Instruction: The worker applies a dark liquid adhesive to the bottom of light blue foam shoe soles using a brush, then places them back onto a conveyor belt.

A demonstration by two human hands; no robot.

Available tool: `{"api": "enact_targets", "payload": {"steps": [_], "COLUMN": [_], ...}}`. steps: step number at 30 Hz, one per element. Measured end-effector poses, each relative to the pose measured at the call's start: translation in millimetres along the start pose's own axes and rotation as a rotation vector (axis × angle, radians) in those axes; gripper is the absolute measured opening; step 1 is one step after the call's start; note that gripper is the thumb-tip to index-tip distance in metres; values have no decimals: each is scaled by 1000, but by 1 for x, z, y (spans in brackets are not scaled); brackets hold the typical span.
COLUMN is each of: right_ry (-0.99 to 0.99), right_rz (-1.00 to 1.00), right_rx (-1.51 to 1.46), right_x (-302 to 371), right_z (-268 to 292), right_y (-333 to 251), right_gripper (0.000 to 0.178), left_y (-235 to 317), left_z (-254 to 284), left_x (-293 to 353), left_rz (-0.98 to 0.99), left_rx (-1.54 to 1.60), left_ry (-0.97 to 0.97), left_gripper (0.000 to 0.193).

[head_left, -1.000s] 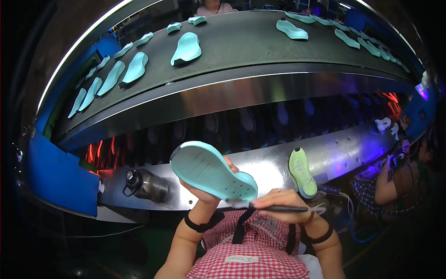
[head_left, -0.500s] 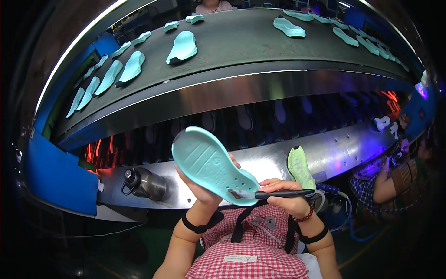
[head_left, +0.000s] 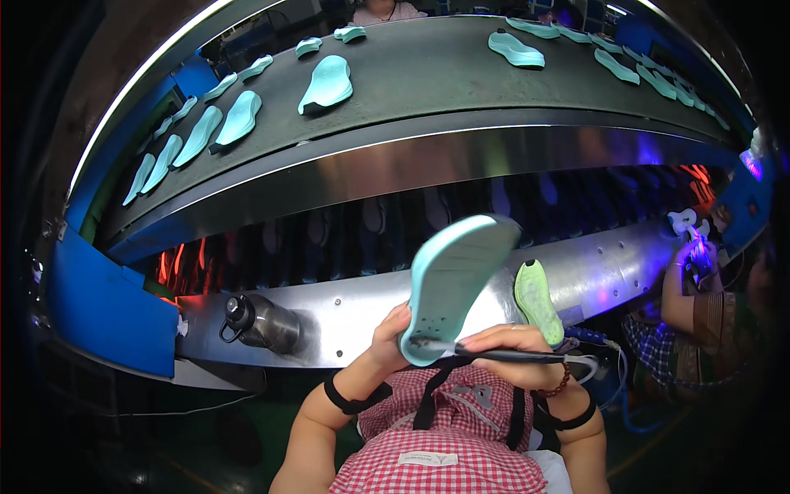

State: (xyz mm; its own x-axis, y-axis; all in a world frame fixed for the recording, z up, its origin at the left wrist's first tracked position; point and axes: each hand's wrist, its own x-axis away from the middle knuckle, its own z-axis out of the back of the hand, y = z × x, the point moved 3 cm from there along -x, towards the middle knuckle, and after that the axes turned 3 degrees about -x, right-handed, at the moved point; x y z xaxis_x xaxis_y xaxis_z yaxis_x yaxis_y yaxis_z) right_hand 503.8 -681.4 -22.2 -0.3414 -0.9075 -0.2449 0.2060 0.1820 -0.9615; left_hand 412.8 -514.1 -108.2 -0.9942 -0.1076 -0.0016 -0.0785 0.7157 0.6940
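Note:
A pale turquoise shoe sole (head_left: 457,276) stands tilted up in my left hand (head_left: 390,336), which grips it by the lower left edge near the heel. Small dark holes show in its heel area. My right hand (head_left: 517,356) is closed round a brush (head_left: 522,356) with a dark handle. Its bristle tip touches the inner face of the sole at the heel end. Just beyond my right hand, a light green shoe sole (head_left: 537,300) lies on the metal ledge.
A dark bottle (head_left: 263,323) stands on the metal ledge (head_left: 362,317) at the left. Several turquoise soles lie on the dark conveyor belt (head_left: 411,74) beyond. Under it, a lower opening glows red at both ends. At the far right, a co-worker's hands (head_left: 695,253) hold white pieces.
The sole has turned in my left hand, from facing me broadly to a steeper, right-leaning tilt. My left hand has shifted right and down its edge. The co-worker's hands have come up to the white pieces.

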Motion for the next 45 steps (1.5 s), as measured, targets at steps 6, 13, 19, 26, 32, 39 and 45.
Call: {"api": "enact_targets", "payload": {"steps": [6, 13, 19, 26, 32, 39, 45], "right_ry": [-385, -513, -341, -102, -175, 141, 318], "right_rz": [64, 95, 74, 114, 27, 45, -307], "right_rx": [19, 125, 145, 127, 158, 180, -104], "right_x": [2, 0, 6, 18, 27, 23, 16], "right_z": [0, 17, 29, 35, 15, 15, 10], "right_y": [-16, -17, -16, -7, -2, -1, 50], "right_gripper": [23, 28, 24, 25, 24, 25, 19], "left_y": [8, 11, 24, 31, 48, -16, -46], "left_z": [-15, -24, -21, -10, 0, 2, -7], "left_x": [0, 2, 8, 11, 17, -13, -12], "left_rz": [352, 500, 569, 509, 330, 154, 223], "left_rx": [132, -173, -153, -152, -344, 496, 402], "left_ry": [-19, -95, -72, -25, -48, 47, 131], "left_gripper": [52, 55, 56, 57, 53, 89, 92]}}
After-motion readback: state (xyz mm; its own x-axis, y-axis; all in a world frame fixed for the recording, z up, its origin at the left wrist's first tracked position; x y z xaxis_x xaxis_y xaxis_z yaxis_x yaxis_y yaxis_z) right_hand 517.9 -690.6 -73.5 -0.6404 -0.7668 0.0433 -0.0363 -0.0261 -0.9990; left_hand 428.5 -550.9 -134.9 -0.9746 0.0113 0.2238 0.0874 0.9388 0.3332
